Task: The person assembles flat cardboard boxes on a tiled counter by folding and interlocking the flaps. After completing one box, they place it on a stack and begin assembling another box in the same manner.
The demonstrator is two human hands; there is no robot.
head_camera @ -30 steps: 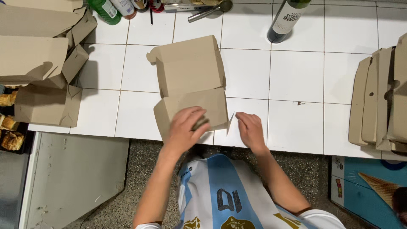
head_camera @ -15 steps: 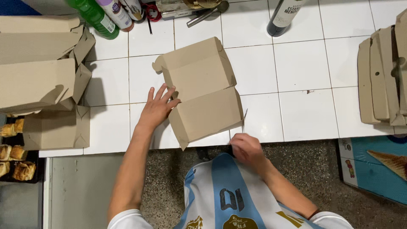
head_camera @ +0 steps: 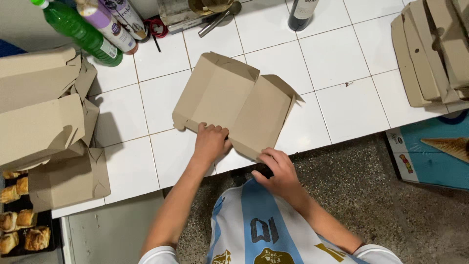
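A flat brown cardboard box blank (head_camera: pixel 234 100) lies opened out on the white tiled counter (head_camera: pixel 337 98), its two panels side by side with the side flaps turned up. My left hand (head_camera: pixel 211 142) presses on the near edge of the left panel, fingers curled over the fold. My right hand (head_camera: pixel 276 166) grips the near corner of the right panel, which hangs over the counter's front edge.
Folded cardboard boxes (head_camera: pixel 44 127) are piled at the left. A stack of flat blanks (head_camera: pixel 435 49) lies at the right. Several bottles (head_camera: pixel 93 29) and a dark bottle (head_camera: pixel 303 12) stand at the back. Pastries (head_camera: pixel 22 230) sit on a tray below left.
The cardboard has been turned and spread flatter. My left hand has moved from its left side to the near edge, and my right hand has come up to take the near corner.
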